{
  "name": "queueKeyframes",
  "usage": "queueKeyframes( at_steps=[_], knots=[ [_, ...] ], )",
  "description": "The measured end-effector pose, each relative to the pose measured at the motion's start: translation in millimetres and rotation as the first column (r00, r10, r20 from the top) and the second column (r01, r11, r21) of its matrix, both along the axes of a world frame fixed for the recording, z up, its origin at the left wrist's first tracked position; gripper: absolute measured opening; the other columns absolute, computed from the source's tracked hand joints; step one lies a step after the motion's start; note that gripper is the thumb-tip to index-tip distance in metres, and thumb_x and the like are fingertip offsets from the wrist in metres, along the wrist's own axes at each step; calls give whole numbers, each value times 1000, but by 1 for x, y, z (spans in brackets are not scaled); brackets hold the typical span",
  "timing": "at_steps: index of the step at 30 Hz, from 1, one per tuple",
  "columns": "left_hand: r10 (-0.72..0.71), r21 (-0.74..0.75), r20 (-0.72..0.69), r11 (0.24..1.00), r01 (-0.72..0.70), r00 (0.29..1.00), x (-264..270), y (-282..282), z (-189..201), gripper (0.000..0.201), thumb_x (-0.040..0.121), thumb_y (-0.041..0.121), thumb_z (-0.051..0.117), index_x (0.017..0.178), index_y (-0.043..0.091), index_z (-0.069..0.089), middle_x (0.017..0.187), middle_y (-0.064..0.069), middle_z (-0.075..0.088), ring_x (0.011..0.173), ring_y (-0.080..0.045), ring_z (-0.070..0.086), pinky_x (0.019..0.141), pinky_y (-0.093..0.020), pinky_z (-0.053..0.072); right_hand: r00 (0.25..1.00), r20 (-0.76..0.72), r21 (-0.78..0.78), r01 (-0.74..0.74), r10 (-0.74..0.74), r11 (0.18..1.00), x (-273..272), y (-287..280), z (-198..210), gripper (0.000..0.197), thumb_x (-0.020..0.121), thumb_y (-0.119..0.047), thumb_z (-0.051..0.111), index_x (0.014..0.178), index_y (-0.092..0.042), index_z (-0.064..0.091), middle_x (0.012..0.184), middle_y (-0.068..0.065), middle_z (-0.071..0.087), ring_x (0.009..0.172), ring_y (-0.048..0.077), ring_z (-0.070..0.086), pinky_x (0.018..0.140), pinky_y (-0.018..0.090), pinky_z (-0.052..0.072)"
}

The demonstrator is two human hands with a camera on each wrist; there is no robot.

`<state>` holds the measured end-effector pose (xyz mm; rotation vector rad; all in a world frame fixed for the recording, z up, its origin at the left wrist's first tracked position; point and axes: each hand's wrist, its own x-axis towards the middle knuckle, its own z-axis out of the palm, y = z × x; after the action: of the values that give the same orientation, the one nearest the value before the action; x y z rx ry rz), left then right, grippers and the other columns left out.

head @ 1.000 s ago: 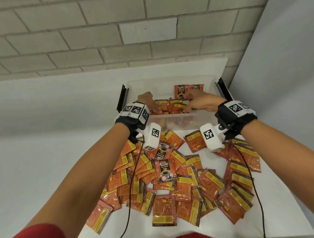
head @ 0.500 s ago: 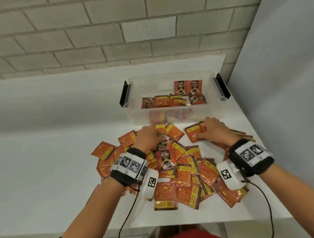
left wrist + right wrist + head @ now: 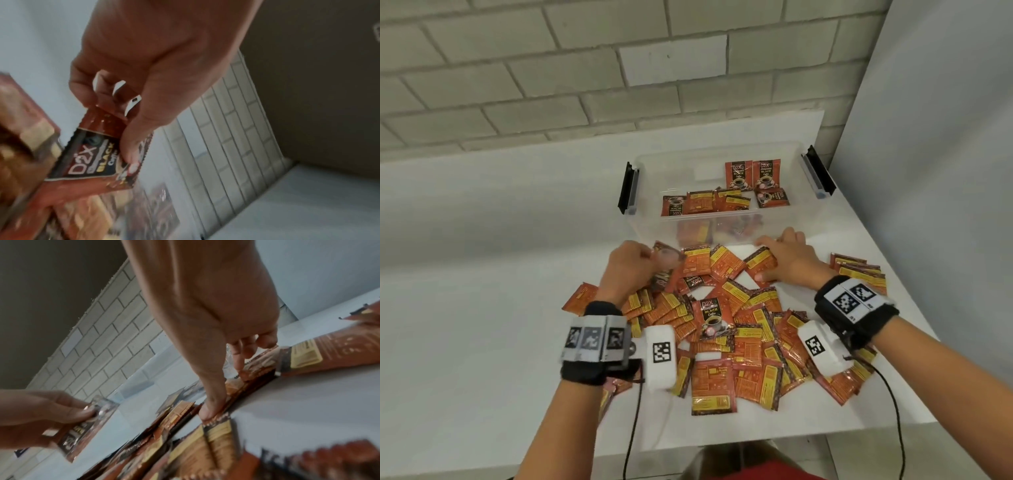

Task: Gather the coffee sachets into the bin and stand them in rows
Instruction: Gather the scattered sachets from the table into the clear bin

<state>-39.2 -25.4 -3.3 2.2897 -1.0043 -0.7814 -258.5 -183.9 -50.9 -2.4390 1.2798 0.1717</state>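
A clear plastic bin (image 3: 640,219) stands at the back of the white table, with two coffee sachets (image 3: 753,174) upright against its far wall and several lying flat inside. A big pile of orange sachets (image 3: 726,335) lies in front of the bin. At the pile's far left edge, my left hand (image 3: 650,260) pinches one black-faced sachet (image 3: 98,155) between thumb and fingers and holds it tilted up. My right hand (image 3: 763,262) lies over an orange sachet (image 3: 758,262) just in front of the bin, thumb (image 3: 211,408) on its near edge and fingertips (image 3: 246,350) on its far edge.
Black latches (image 3: 628,188) stick out at both ends of the bin. A brick wall runs behind the table and a grey panel (image 3: 945,171) closes off the right side. More sachets (image 3: 859,270) lie by the right edge. The table's front edge is close to my body.
Both hands came out of the bin and back to the pile. The left hand has picked up a sachet; the right hand has closed its thumb and fingers on another.
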Motion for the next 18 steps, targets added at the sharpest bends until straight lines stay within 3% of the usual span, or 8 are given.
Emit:
queueKeyframes(
  at_steps=[2, 3, 4, 7, 10, 13, 15, 18],
  knots=[
    [73, 58, 90, 995, -79, 993, 26, 9, -6, 23, 86, 38, 70, 84, 16, 63, 101, -7, 69, 96, -23, 61, 86, -37, 47, 998, -51, -8, -44, 43, 999, 1, -1, 2, 69, 78, -50, 71, 137, -32, 40, 127, 11, 35, 123, 30, 30, 98, 40, 36],
    [102, 98, 155, 988, -118, 983, 37, 11, -11, 24, 85, 41, 70, 89, 18, 64, 111, -8, 66, 109, -28, 57, 99, -40, 38, 997, -62, -22, -53, 51, 998, 2, 0, 3, 67, 78, -50, 72, 134, -31, 42, 125, 10, 35, 122, 29, 30, 97, 39, 36],
    [119, 137, 199, 980, -147, 973, 44, 14, -17, 27, 84, 42, 70, 94, 18, 65, 118, -8, 63, 118, -30, 51, 103, -39, 31, 997, -58, -41, -55, 52, 998, 4, 1, 4, 63, 77, -49, 73, 129, -29, 44, 123, 8, 35, 120, 28, 31, 96, 38, 35],
    [138, 217, 218, 958, -186, 966, 53, 17, -33, 41, 81, 46, 73, 108, 16, 66, 127, -13, 59, 122, -34, 47, 105, -42, 33, 999, -4, -78, -41, 41, 996, 6, 6, 8, 57, 73, -46, 77, 115, -24, 46, 111, 3, 32, 115, 24, 31, 92, 36, 32],
    [180, 123, 197, 971, -207, 964, 56, 16, -42, 38, 79, 41, 76, 104, 12, 68, 125, -17, 60, 115, -36, 54, 100, -48, 44, 993, 112, -72, -12, 21, 997, -3, 10, 15, 46, 77, -43, 74, 106, -22, 45, 111, 3, 44, 112, 23, 39, 89, 36, 34],
    [215, 34, 149, 974, -222, 965, 56, 15, -45, 29, 81, 27, 77, 101, 7, 69, 121, -18, 63, 107, -34, 60, 92, -42, 49, 924, 358, 119, 101, -138, 988, -31, 8, 34, 31, 84, -32, 71, 101, -19, 48, 101, -1, 60, 88, 13, 57, 70, 25, 46],
    [231, 4, 94, 973, -232, 968, 56, 16, -44, 29, 82, 23, 76, 104, 5, 68, 121, -18, 63, 106, -33, 60, 92, -41, 49, 873, 411, 179, 203, -261, 963, -58, 1, 48, 32, 83, -32, 71, 103, -18, 50, 95, -3, 59, 77, 6, 55, 60, 20, 39],
    [196, 44, 82, 979, -200, 977, 62, 15, -47, 30, 81, 34, 76, 102, 15, 67, 121, -14, 64, 111, -32, 58, 101, -47, 43, 828, 350, 277, 356, -438, 893, -107, -8, 56, 56, 71, -48, 77, 110, -14, 54, 99, 5, 63, 84, 20, 61, 69, 31, 46]
  ],
)
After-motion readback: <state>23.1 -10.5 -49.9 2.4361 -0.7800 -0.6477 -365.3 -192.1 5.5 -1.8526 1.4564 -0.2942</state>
